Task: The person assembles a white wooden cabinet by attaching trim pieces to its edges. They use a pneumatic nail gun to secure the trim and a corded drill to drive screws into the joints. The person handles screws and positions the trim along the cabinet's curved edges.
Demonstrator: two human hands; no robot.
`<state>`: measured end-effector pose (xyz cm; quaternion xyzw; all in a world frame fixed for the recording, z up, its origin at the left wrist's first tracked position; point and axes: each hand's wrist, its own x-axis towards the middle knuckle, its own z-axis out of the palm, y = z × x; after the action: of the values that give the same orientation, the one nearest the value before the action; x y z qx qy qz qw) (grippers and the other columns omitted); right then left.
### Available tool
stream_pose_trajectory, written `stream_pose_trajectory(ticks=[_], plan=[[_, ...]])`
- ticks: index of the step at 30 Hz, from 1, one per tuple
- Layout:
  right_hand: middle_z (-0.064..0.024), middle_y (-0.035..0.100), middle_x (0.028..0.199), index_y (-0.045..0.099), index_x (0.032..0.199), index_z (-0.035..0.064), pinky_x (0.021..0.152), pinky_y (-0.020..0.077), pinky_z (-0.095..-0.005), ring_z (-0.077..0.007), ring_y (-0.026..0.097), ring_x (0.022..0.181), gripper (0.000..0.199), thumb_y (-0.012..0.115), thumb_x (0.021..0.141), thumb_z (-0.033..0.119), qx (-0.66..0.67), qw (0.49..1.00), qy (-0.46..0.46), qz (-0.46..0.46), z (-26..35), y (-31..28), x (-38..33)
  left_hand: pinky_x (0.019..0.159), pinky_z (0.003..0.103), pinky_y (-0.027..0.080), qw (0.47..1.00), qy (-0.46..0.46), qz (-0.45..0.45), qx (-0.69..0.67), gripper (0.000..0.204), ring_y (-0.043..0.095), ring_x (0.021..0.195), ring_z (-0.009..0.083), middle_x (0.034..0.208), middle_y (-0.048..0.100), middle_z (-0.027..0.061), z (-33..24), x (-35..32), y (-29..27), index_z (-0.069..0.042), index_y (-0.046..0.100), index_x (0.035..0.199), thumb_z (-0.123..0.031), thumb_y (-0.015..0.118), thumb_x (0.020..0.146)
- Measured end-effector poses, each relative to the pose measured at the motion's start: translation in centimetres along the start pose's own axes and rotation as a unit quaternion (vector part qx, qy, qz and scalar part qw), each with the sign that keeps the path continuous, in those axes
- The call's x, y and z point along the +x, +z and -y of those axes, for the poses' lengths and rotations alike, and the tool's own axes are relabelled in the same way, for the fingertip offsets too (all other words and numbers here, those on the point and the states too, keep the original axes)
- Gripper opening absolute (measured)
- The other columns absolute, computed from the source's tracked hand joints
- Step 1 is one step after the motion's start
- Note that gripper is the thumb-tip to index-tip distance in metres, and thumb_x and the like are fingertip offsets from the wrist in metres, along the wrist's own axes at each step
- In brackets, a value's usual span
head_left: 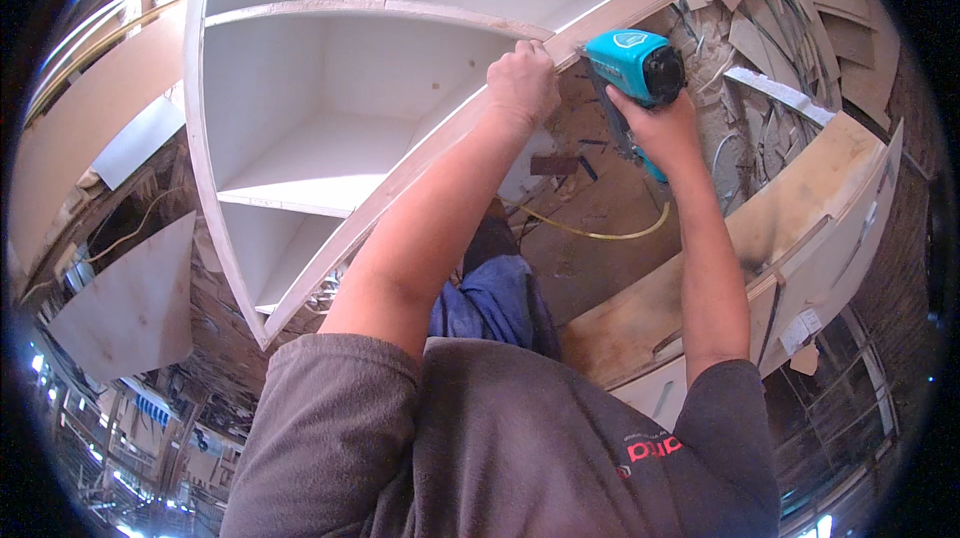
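A white cabinet [375, 146] with shelves and pale wooden edging lies open in front of me. My left hand [523, 83] is closed over the wooden edge strip [440, 16] where a shelf front meets the long side rail [430, 161]. In my right hand [660, 128] is a teal and black nail gun [630, 63], gripped by its handle. The gun's nose is at the outer side of the rail, just right of my left hand. Whether the nose touches the wood I cannot tell.
A yellow air hose [600, 235] curves over the floor below the nail gun. Along the right lies a long wooden panel piece [740, 228]. Board offcuts [770, 43] and scraps are heaped at the far right. Loose sheets [130, 298] lean at the left.
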<state>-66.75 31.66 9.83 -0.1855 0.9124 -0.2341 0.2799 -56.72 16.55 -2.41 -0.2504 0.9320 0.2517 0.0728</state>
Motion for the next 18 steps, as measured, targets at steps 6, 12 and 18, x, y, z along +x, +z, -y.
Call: stream_pose_trajectory(ticks=[6,12,18], plan=[[-0.0195,0.077,0.106,0.075,0.115,0.0043,0.087,0.056,-0.0436,-0.0356,0.075,0.102,0.043,0.082,0.086,0.035,-0.028,0.999,-0.037,0.015,0.4,0.4,0.9,0.073,0.046,0.062,1.0,0.0,-0.004,-0.014,0.039,0.076,0.087,0.0349,0.102,0.071,0.0163,0.1,0.1,0.2,-0.001,0.065,0.11,-0.027,0.071,0.082],[-0.0204,0.077,0.104,0.075,0.113,0.0042,0.087,0.0561,-0.0442,-0.0369,0.074,0.101,0.04,0.082,0.086,0.034,-0.032,0.998,-0.046,0.025,-0.1,0.9,1.4,0.075,0.046,0.062,1.0,0.008,-0.002,-0.027,0.045,0.075,0.09,0.0351,0.105,0.071,0.017,0.2,-0.2,0.3,-0.001,0.064,0.114,-0.029,0.074,0.081],[-0.0205,0.077,0.102,0.075,0.112,0.0044,0.086,0.0565,-0.0449,-0.0378,0.075,0.099,0.04,0.082,0.085,0.034,-0.036,0.998,-0.041,0.014,0.3,1.2,1.1,0.077,0.047,0.062,1.0,0.002,0.016,-0.021,0.046,0.075,0.092,0.0354,0.107,0.071,0.0168,0.1,-0.1,0.0,-0.001,0.064,0.115,-0.029,0.074,0.08]])
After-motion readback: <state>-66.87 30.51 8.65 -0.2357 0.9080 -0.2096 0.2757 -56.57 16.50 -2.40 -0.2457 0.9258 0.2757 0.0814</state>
